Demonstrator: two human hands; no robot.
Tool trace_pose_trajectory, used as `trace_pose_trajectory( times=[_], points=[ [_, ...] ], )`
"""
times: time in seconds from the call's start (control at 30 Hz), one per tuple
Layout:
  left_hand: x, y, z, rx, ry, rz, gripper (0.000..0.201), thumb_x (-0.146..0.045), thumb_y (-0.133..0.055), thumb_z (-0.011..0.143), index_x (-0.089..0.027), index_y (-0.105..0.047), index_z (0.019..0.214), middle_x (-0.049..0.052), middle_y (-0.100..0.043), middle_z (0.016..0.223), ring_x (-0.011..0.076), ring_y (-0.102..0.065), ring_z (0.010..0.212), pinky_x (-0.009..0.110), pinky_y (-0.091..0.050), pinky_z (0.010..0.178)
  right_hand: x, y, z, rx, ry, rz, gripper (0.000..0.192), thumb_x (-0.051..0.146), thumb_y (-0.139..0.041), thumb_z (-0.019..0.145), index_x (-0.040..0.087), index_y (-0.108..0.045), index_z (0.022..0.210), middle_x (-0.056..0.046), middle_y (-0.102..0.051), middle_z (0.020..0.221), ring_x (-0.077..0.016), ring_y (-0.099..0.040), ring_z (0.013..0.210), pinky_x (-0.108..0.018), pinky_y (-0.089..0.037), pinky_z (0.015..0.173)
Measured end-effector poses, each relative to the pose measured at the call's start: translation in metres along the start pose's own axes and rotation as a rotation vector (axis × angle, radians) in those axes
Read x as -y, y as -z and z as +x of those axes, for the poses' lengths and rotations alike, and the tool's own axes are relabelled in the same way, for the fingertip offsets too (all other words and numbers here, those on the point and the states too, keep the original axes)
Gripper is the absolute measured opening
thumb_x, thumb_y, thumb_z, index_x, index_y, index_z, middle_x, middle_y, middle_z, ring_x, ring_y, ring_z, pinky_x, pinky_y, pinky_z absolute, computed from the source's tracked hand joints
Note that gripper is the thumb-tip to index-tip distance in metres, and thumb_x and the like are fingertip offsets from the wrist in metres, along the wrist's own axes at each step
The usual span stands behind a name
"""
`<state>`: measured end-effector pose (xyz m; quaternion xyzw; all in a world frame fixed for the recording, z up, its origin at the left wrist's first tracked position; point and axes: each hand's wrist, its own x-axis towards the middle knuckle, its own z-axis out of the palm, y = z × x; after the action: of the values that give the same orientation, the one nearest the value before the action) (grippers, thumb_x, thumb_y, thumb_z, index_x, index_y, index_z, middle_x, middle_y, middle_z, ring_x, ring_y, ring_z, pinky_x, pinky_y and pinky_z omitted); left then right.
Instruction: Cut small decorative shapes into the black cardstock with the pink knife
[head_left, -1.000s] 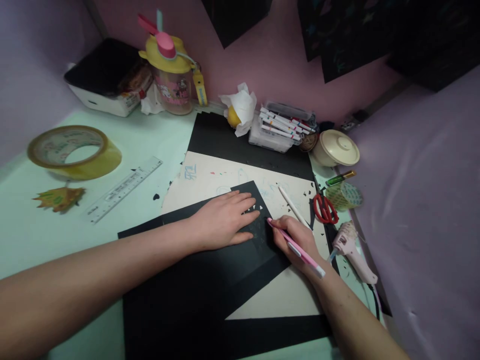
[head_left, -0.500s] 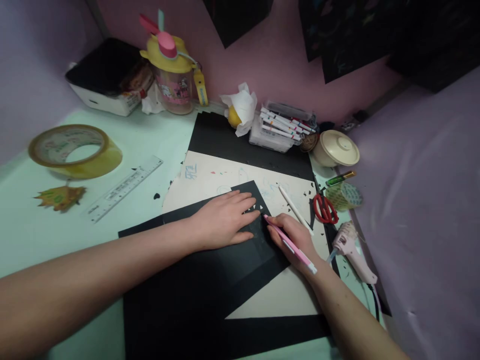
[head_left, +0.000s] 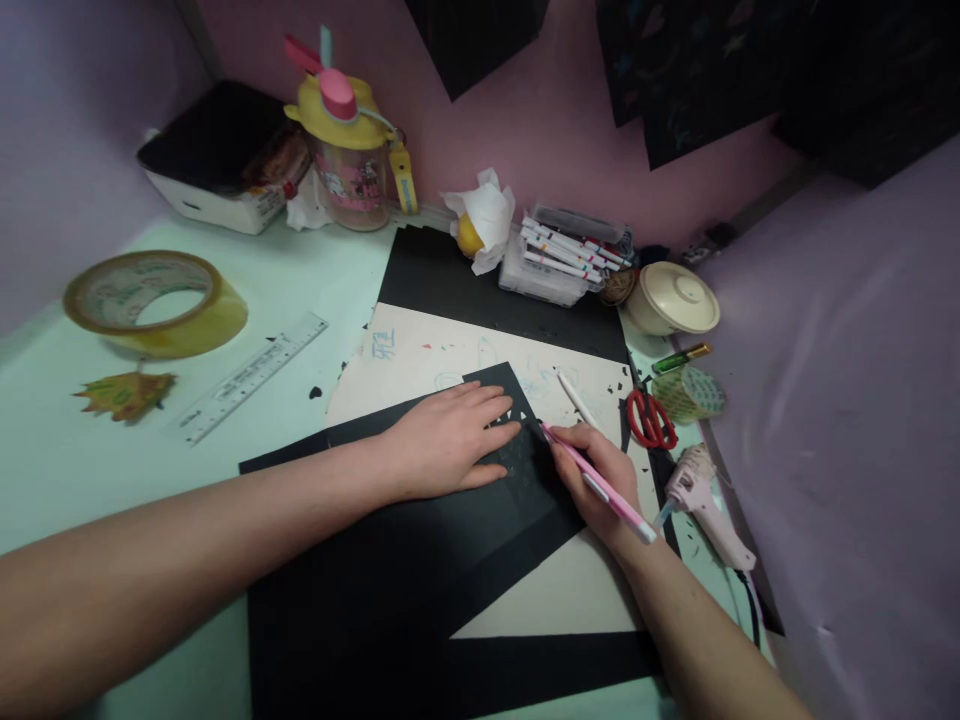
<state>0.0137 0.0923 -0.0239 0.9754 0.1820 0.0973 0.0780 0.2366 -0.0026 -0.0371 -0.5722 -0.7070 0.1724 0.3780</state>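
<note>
Nearest the camera, a sheet of black paper (head_left: 390,570) is spread across the pale green table (head_left: 67,480), lying tilted over a beige cutting board (head_left: 570,600); its surface is matte and dark, and small triangular openings are seen cut near its far corner. The sheet is pressed flat by the left hand (head_left: 450,440), whose fingers are laid out straight and close together, palm down on the paper. Just beside it, a pink craft knife (head_left: 596,483) is clamped between the curled fingers of the right hand (head_left: 600,475), its tip set on the paper's far edge close to the left fingertips. A white pencil (head_left: 576,397) is partly hidden behind the right hand. To the right, red scissors (head_left: 649,418), a pink glue gun (head_left: 701,500) and a roll of patterned tape (head_left: 688,392) are seen. Farther left, a clear ruler (head_left: 251,378), a dried leaf (head_left: 124,393) and a big roll of packing tape (head_left: 154,303) are laid out. At the wall, a box of markers (head_left: 566,258), a cream lidded bowl (head_left: 671,297) and a yellow drinking bottle (head_left: 349,135) are placed.
</note>
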Motion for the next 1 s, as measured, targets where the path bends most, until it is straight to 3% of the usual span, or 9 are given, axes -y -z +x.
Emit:
trace_pose_trajectory(
  times=[0.13, 0.27, 0.47, 0.77, 1.0],
  points=[
    [0.000, 0.000, 0.001, 0.005, -0.009, 0.004, 0.050, -0.048, -0.050, 0.093, -0.016, -0.054, 0.130, 0.013, -0.052, 0.135, 0.0311, -0.046, 0.128, 0.046, -0.034, 0.109, 0.000, -0.003, 0.000, -0.120, -0.206, 0.110, 0.021, 0.028, -0.060, 0.089, 0.026, -0.067, 0.109, -0.004, -0.071, 0.094, -0.0180, -0.067, 0.079, -0.031, -0.055, 0.071],
    [0.000, 0.000, 0.001, -0.009, -0.012, 0.012, 0.048, -0.048, -0.051, 0.092, -0.016, -0.055, 0.129, 0.014, -0.053, 0.134, 0.0307, -0.047, 0.127, 0.046, -0.035, 0.108, 0.005, -0.004, 0.006, -0.110, -0.333, 0.223, 0.027, 0.034, -0.059, 0.089, 0.022, -0.067, 0.113, -0.004, -0.072, 0.081, -0.0165, -0.067, 0.065, -0.028, -0.055, 0.058],
    [0.000, -0.003, -0.001, -0.058, -0.021, 0.009, 0.047, -0.048, -0.054, 0.090, -0.016, -0.057, 0.125, 0.014, -0.055, 0.130, 0.0303, -0.048, 0.125, 0.045, -0.036, 0.106, 0.018, -0.004, 0.016, -0.034, -0.293, 0.126, 0.027, 0.029, -0.062, 0.087, 0.022, -0.062, 0.113, -0.006, -0.072, 0.101, -0.0209, -0.069, 0.095, -0.037, -0.053, 0.091],
    [-0.001, 0.000, -0.002, -0.072, -0.029, 0.018, 0.043, -0.049, -0.056, 0.089, -0.015, -0.063, 0.114, 0.013, -0.058, 0.120, 0.0295, -0.051, 0.119, 0.043, -0.038, 0.104, 0.025, -0.020, 0.018, -0.074, -0.281, 0.072, 0.028, 0.026, -0.062, 0.085, 0.021, -0.059, 0.112, -0.006, -0.071, 0.093, -0.0198, -0.068, 0.087, -0.035, -0.053, 0.084],
    [0.000, -0.003, -0.002, -0.097, -0.023, -0.001, 0.043, -0.047, -0.058, 0.088, -0.015, -0.061, 0.118, 0.014, -0.058, 0.122, 0.0298, -0.052, 0.119, 0.044, -0.039, 0.103, 0.028, -0.027, 0.021, -0.104, -0.270, -0.047, 0.027, 0.024, -0.059, 0.084, 0.021, -0.059, 0.111, -0.005, -0.068, 0.090, -0.0188, -0.065, 0.078, -0.033, -0.052, 0.076]
  ],
)
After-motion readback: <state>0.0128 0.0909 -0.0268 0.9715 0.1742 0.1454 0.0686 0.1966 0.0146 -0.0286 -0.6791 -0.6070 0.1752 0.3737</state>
